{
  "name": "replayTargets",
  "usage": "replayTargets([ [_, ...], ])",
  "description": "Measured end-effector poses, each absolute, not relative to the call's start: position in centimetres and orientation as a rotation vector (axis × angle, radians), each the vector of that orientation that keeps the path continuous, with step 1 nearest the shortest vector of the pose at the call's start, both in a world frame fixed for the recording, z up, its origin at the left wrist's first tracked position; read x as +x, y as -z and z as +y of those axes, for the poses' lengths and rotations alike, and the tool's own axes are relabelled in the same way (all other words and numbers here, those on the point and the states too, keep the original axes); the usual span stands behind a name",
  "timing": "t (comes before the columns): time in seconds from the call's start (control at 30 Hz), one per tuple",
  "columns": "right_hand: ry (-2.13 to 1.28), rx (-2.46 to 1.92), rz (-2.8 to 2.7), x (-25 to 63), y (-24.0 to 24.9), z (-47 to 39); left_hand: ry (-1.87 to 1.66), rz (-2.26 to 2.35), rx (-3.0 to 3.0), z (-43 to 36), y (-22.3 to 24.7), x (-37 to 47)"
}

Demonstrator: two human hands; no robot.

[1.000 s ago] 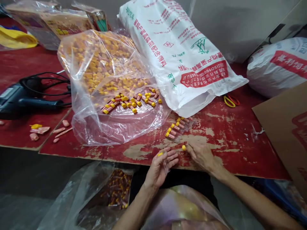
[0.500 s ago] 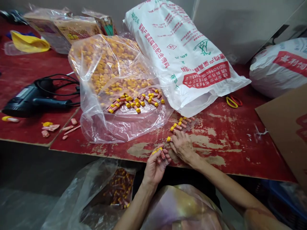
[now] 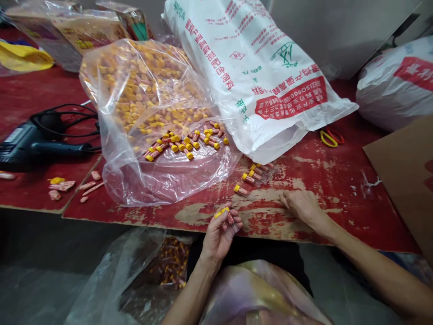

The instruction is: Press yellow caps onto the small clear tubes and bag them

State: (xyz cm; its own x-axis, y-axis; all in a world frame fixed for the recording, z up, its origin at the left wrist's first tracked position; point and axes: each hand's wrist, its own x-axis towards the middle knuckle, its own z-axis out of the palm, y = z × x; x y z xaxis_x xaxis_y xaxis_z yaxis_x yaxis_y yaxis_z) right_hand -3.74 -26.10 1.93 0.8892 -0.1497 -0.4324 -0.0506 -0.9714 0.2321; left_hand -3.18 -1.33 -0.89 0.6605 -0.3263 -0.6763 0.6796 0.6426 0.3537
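Note:
My left hand (image 3: 219, 230) is closed around small yellow-capped tubes (image 3: 227, 216) with red and white wrapping, above the table's front edge. My right hand (image 3: 299, 205) rests low over the worn red tabletop (image 3: 257, 216), fingers curled together; what they hold, if anything, is hidden. Between the hands and farther back, one yellow-capped tube (image 3: 242, 191) lies apart, and several more (image 3: 257, 172) lie in a row behind it. To the left, a big clear plastic bag (image 3: 149, 180) holds many yellow-capped tubes, with a loose pile (image 3: 186, 143) near its mouth.
A white printed sack (image 3: 250, 67) lies behind, with scissors (image 3: 329, 137) to its right. A cardboard box (image 3: 406, 167) stands at the right edge. On the left are a heat gun (image 3: 43, 142) and pink scraps (image 3: 62, 186). An open bag of tubes (image 3: 172, 262) is below the table.
My right hand has moved right, away from the tubes, leaving the nearest one lying on the table. My left hand keeps its hold. The view has shifted slightly.

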Motion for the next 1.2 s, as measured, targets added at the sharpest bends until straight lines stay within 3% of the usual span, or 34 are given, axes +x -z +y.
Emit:
replayTargets([
  [0.2, 0.649, 2.966, -0.169, -4.4, -1.6, -26.9, 0.583, 0.601, 0.662, -2.3, 0.7, -2.6],
  [0.43, -0.4, 3.843, 0.102, -7.4, -0.5, -16.8, 0.534, 0.554, 0.54, -2.3, 0.4, -3.7],
  [0.63, -0.628, 3.623, 0.675, -5.1, -1.0, -13.0, 0.445, 0.602, 0.499, -1.6, 0.5, -3.5],
  [0.77, -0.402, 3.339, 0.13, -2.2, 0.4, -15.3, 0.479, 0.596, 0.583, -0.7, 0.7, -3.6],
  [0.9, -0.185, 3.207, 0.096, -1.7, 1.3, -16.2, 0.511, 0.574, 0.6, -0.3, 1.1, -3.9],
  [1.03, 0.197, 3.279, 0.128, -3.3, -1.0, -19.6, 0.525, 0.545, 0.611, 0.1, 1.4, -3.9],
  [1.2, 0.617, 2.889, -0.103, -3.5, -3.6, -25.1, 0.577, 0.482, 0.629, -0.3, 1.5, -3.9],
])
